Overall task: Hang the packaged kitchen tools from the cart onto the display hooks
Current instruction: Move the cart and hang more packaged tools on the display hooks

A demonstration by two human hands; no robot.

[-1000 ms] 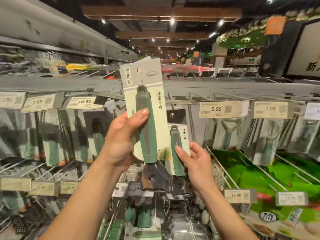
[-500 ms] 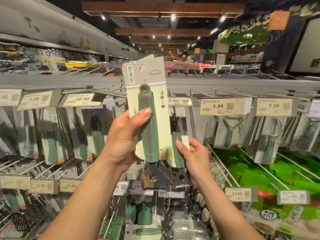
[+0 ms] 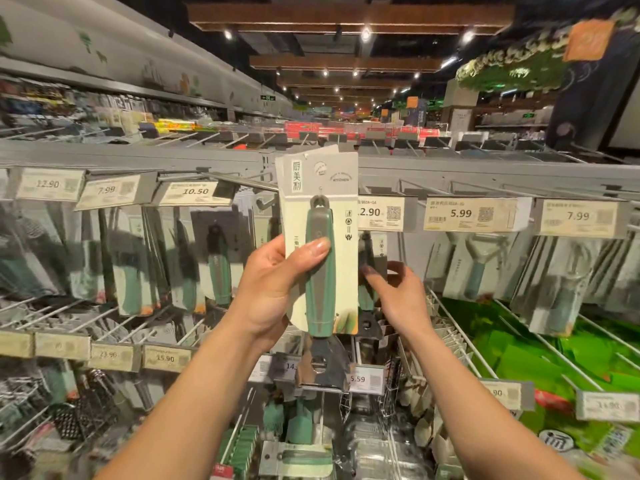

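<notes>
**Item 1, nearest.** The cart [image 3: 391, 403], wire-sided, at the bottom of view. In it we log more carded tools [image 3: 294, 459] with green handles. Their print is too blurred to read.

**Item 2.** Left hand [image 3: 273, 292], raised at centre and clamped on the packaged tool [image 3: 320, 271]. The thumb lies across the front of the green and grey handle, and the fingers are behind the card. The steel head hangs below the card's lower edge. On the card we read "厨美利" down the upper left and "KITCHEN" in an arc at upper right. The small print is illegible. The card's top stands level with the grey rail [image 3: 138, 157], and a display hook [image 3: 242, 180] reaches its left edge. We cannot tell whether the card is on it.

**Item 3.** Right hand [image 3: 398, 296], just behind and right of that card. Its fingers are loosely curved at a second packaged tool [image 3: 372, 247] on the rack. Blur hides the contact, so we cannot tell whether it grips.

**Item 4.** Upper price tags [image 3: 195, 191], left to right: "12.90", "7.99", "10.50", a part-hidden "2.90", "5.99", "7.99". Carded peelers [image 3: 474, 265] hang under "5.99".

**Item 5.** Lower price tags [image 3: 165, 358]: "23.90", "15.90", "5.59". The rest are unreadable.

**Item 6, farthest.** Aisle shelving [image 3: 173, 126] and ceiling lights [image 3: 365, 33]. No writing is legible there.
</notes>
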